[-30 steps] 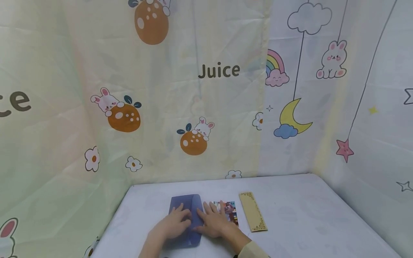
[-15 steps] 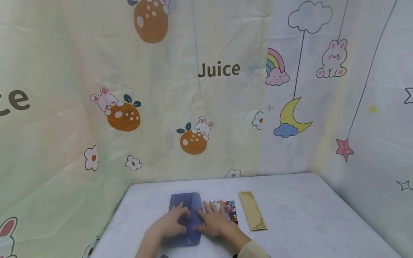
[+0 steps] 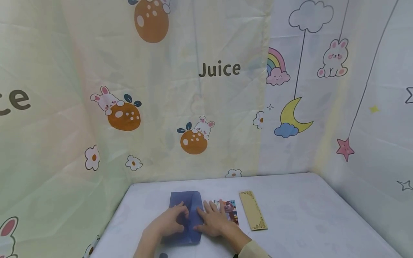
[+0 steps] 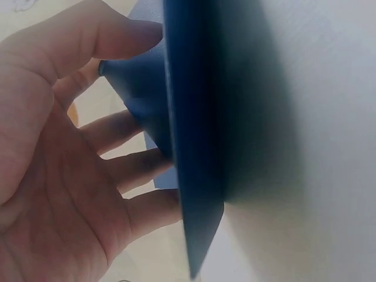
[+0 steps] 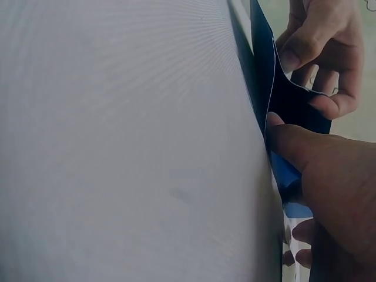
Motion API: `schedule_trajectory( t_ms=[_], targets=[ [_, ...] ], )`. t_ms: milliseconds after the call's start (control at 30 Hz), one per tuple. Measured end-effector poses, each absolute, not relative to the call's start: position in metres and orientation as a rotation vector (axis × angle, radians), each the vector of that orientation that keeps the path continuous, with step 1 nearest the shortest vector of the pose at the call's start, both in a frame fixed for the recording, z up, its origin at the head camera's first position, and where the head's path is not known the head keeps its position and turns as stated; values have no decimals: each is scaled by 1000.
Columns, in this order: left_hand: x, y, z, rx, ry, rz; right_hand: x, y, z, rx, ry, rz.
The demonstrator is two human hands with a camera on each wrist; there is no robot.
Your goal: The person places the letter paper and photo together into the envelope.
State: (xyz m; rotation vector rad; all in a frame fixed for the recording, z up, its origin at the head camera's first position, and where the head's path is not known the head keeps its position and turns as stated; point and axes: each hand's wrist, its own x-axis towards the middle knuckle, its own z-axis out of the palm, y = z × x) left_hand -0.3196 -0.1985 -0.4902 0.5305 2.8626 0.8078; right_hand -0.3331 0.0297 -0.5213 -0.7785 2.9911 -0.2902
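Note:
A dark blue envelope (image 3: 185, 199) lies on the white table (image 3: 306, 215) near its front edge. My left hand (image 3: 167, 224) rests on the envelope's left half. In the left wrist view, the thumb and fingers of my left hand (image 4: 53, 176) pinch a raised flap of the envelope (image 4: 194, 147). The right wrist view shows the same pinch by my left hand (image 5: 323, 47) on the flap (image 5: 264, 70). My right hand (image 3: 214, 220) lies flat with straight fingers on the envelope's right edge and partly covers a colourful photo card (image 3: 232, 209). Its thumb (image 5: 294, 144) presses the envelope down.
A narrow gold bookmark (image 3: 252, 211) lies just right of the photo card. Printed fabric curtains (image 3: 193, 107) wall in the table at the back, left and right. Bare white tabletop stretches to the right of the bookmark.
My left hand's fingers have drawn in from flat on the envelope and now curl on its flap. The right hand has hardly moved.

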Motion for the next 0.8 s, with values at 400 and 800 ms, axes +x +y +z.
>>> schedule_trajectory(
  t_ms=[400, 800],
  targets=[
    [-321, -199, -493, 560, 2872, 806, -335, 28, -523, -792, 3017, -345],
    [-322, -201, -494, 598, 2881, 805, -335, 28, -522, -850, 3023, -409]
  ],
)
